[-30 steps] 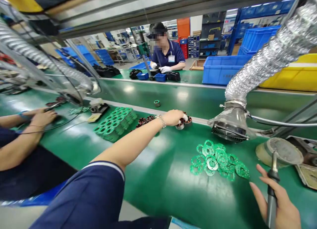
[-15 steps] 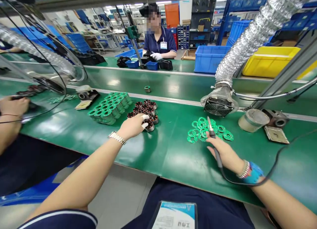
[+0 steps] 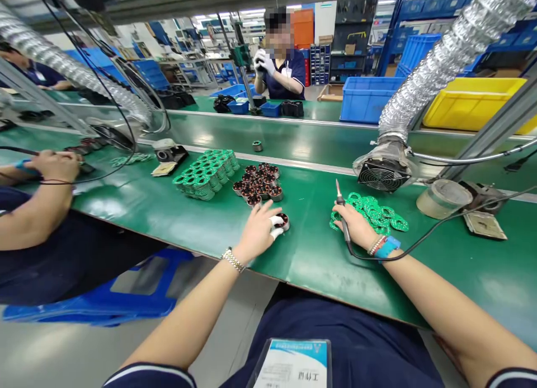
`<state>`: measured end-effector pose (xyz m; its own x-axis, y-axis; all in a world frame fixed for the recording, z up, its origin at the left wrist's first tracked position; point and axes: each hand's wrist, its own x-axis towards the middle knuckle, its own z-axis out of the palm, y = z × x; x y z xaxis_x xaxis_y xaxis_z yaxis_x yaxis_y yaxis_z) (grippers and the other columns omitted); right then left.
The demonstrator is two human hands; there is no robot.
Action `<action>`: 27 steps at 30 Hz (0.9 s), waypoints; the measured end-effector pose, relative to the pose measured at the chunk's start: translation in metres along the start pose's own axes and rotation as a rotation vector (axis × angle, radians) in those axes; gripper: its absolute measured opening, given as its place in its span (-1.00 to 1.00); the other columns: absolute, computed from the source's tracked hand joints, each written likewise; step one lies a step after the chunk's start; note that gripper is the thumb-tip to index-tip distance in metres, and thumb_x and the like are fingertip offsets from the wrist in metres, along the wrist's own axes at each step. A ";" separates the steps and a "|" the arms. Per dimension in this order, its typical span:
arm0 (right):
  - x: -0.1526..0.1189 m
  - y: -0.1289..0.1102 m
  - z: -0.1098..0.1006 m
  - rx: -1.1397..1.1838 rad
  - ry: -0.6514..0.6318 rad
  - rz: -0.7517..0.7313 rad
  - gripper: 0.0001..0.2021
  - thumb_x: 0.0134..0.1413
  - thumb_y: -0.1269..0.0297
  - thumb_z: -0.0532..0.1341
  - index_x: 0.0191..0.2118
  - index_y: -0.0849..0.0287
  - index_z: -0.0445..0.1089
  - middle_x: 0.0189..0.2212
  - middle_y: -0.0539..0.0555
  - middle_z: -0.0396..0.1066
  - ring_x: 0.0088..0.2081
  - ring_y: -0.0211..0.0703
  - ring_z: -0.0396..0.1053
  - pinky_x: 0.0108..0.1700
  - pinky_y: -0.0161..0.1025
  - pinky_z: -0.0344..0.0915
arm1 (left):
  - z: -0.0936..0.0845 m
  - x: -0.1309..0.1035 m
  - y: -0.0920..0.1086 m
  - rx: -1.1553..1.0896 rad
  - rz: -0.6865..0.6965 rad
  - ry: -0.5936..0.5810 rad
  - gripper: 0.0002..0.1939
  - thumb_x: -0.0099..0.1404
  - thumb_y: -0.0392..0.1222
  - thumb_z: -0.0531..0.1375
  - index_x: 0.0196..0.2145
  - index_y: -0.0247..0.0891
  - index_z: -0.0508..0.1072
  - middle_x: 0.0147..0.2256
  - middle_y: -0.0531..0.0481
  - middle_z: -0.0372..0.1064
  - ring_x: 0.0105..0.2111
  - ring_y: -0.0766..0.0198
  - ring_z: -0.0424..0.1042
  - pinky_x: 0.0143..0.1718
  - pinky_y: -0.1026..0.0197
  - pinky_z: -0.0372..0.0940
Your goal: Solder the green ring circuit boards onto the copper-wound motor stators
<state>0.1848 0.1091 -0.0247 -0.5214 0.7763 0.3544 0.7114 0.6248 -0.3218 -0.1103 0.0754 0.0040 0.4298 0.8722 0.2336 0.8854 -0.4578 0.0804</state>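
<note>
My left hand (image 3: 260,229), with white covers on two fingertips, grips a round motor part (image 3: 282,222) on the green bench. Behind it sits a cluster of similar dark, coppery motor parts (image 3: 259,182). Left of the cluster stand stacks of green ring-shaped boards (image 3: 206,173). My right hand (image 3: 356,224) holds a soldering iron (image 3: 342,209), its tip pointing up and away from me. The fingers of that hand are beside a loose pile of green ring boards (image 3: 373,210); whether they touch a board is unclear.
A fan (image 3: 384,174) on a silver duct hangs behind the loose boards. At the right are a round container (image 3: 443,199) and a soldering stand (image 3: 482,200). One motor part (image 3: 257,146) stands beyond the bench's rail. Another person's hands (image 3: 56,167) are at the left; a person sits opposite.
My left hand has brought one motor part away from the cluster, toward me and to the right. My right hand is nearer the loose boards, with the iron more upright. The person opposite has raised both hands.
</note>
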 end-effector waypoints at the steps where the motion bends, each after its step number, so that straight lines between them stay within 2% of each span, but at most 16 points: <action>1: -0.004 -0.002 -0.007 0.006 -0.001 -0.009 -0.71 0.10 0.41 0.10 -0.03 0.14 0.20 -0.10 0.20 0.29 -0.09 -0.02 0.29 -0.07 -0.06 0.29 | 0.003 -0.003 0.010 -0.046 0.018 0.017 -0.81 0.20 -0.17 0.16 -0.20 -0.16 0.45 -0.02 -0.09 0.34 0.12 0.01 0.14 0.13 -0.17 -0.06; 4: -0.029 -0.009 -0.039 0.020 -0.062 -0.044 -0.71 0.11 0.35 0.11 -0.02 0.11 0.22 -0.10 0.19 0.29 -0.13 -0.05 0.31 -0.12 -0.11 0.33 | 0.009 -0.008 0.042 -0.152 0.050 0.047 -0.77 0.15 -0.04 0.21 -0.26 -0.16 0.47 -0.20 -0.09 0.36 -0.12 0.08 0.30 0.04 -0.11 0.08; 6: -0.057 -0.014 -0.061 0.033 -0.195 -0.094 -0.74 0.11 0.33 0.12 -0.05 0.12 0.25 -0.15 0.18 0.32 -0.20 -0.08 0.34 -0.18 -0.15 0.35 | 0.007 -0.012 0.061 -0.215 0.050 0.026 -0.70 0.11 0.05 0.23 -0.28 -0.21 0.47 -0.27 -0.11 0.32 -0.21 0.10 0.30 -0.08 -0.04 0.20; 8: -0.088 -0.019 -0.074 0.074 -0.306 -0.088 -0.77 0.13 0.32 0.11 -0.07 0.12 0.27 -0.15 0.18 0.33 -0.18 -0.10 0.36 -0.17 -0.17 0.36 | 0.003 -0.018 0.074 -0.304 0.042 -0.016 -0.61 0.08 0.08 0.23 -0.21 -0.23 0.44 -0.26 -0.13 0.30 -0.22 0.09 0.29 -0.15 -0.01 0.24; 10: -0.115 -0.026 -0.074 0.115 -0.278 -0.027 -0.77 0.13 0.32 0.11 -0.07 0.12 0.26 -0.09 0.20 0.31 -0.12 -0.10 0.35 -0.11 -0.16 0.35 | 0.000 -0.028 0.079 -0.430 0.051 -0.071 -0.42 0.04 0.08 0.26 -0.03 -0.23 0.31 -0.15 -0.16 0.29 -0.14 0.05 0.29 -0.10 -0.03 0.24; 12: -0.131 -0.035 -0.063 0.143 -0.150 0.051 -0.75 0.11 0.32 0.14 -0.06 0.12 0.22 -0.04 0.22 0.29 -0.07 -0.08 0.33 -0.06 -0.11 0.34 | 0.000 -0.037 0.074 -0.558 0.072 -0.135 -0.17 0.01 0.05 0.30 0.16 -0.19 0.06 0.03 -0.22 0.19 0.00 0.01 0.24 0.00 -0.06 0.21; 14: -0.135 -0.046 -0.046 0.144 -0.029 0.129 -0.71 0.09 0.35 0.16 -0.04 0.12 0.19 -0.04 0.22 0.29 -0.07 -0.05 0.32 -0.06 -0.07 0.33 | 0.004 -0.042 0.064 -0.606 0.059 -0.168 -0.09 0.00 0.01 0.31 0.20 -0.18 -0.05 0.11 -0.26 0.11 0.08 -0.03 0.17 0.06 -0.12 0.16; 16: -0.131 -0.056 -0.032 0.134 0.046 0.198 -0.68 0.07 0.36 0.18 -0.03 0.12 0.17 -0.09 0.23 0.31 -0.11 -0.02 0.32 -0.10 -0.04 0.35 | 0.011 -0.040 0.056 -0.605 0.039 -0.170 -0.17 0.02 -0.03 0.30 0.17 -0.18 0.02 0.13 -0.28 0.09 0.13 -0.06 0.13 0.09 -0.17 0.10; 18: -0.123 -0.065 -0.023 0.120 0.067 0.243 -0.66 0.05 0.35 0.20 -0.03 0.12 0.19 -0.16 0.21 0.34 -0.16 0.01 0.32 -0.15 -0.01 0.36 | 0.017 -0.032 0.054 -0.634 0.044 -0.176 -0.32 0.05 -0.06 0.30 0.08 -0.19 0.13 0.14 -0.26 0.10 0.15 -0.05 0.09 0.12 -0.18 0.07; 22: -0.110 -0.075 -0.024 0.139 0.089 0.255 -0.67 0.02 0.33 0.23 -0.06 0.11 0.22 -0.21 0.18 0.36 -0.13 0.05 0.30 -0.13 0.01 0.34 | 0.023 -0.016 0.069 -0.798 0.013 -0.226 -0.55 0.06 -0.13 0.29 -0.14 -0.19 0.21 0.07 -0.20 0.24 0.18 0.01 0.08 0.12 -0.15 0.08; 24: -0.106 -0.078 -0.027 0.218 0.131 0.272 -0.71 0.05 0.35 0.20 -0.08 0.10 0.22 -0.23 0.14 0.37 -0.16 -0.02 0.33 -0.13 -0.07 0.34 | 0.023 -0.015 0.080 -0.911 -0.025 -0.253 -0.56 0.05 -0.15 0.30 -0.17 -0.19 0.19 0.03 -0.20 0.29 0.15 0.06 0.14 0.09 -0.07 0.14; 27: -0.103 -0.081 -0.029 0.392 0.169 0.337 -0.74 0.05 0.40 0.17 -0.10 0.09 0.21 -0.26 0.07 0.39 -0.24 -0.15 0.39 -0.16 -0.21 0.34 | 0.022 -0.018 0.094 -1.014 -0.060 -0.277 -0.54 0.03 -0.14 0.31 -0.17 -0.19 0.19 0.08 -0.23 0.23 0.07 0.09 0.27 0.05 0.01 0.20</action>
<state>0.1943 -0.0241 -0.0101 -0.1886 0.9350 0.3004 0.5802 0.3528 -0.7341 -0.0307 0.0202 -0.0135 0.5288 0.8486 -0.0174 0.3986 -0.2302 0.8878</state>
